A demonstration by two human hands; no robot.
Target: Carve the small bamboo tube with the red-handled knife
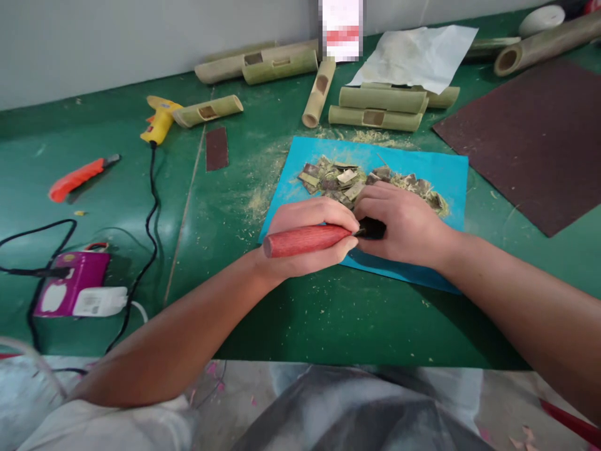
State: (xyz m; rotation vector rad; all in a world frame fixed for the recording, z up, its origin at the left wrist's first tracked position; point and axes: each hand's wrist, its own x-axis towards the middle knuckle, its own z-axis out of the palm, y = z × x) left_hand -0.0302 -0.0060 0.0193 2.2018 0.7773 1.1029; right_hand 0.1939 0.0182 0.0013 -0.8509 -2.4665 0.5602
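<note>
My left hand [305, 225] is closed round a tool with a red wooden handle [305, 241]. Its thin dark metal shank runs rightward toward my other hand, and the working end is hidden. My right hand [399, 213] is curled, meeting the left fingertips beside a dark patch under its palm; what its fingers grip cannot be made out. Both hands are over a blue sheet [319, 147]. Just beyond them on that sheet lies a heap of bamboo chips and shavings [335, 178], with more scraps [434, 200] to the right.
Cut bamboo tubes with rectangular openings [375, 118] lie along the back, near white paper [417, 53]. On the left are a yellow glue gun [162, 119], an orange utility knife [79, 178] and a purple power strip [59, 291] with cords. A brown sheet [535, 150] lies right.
</note>
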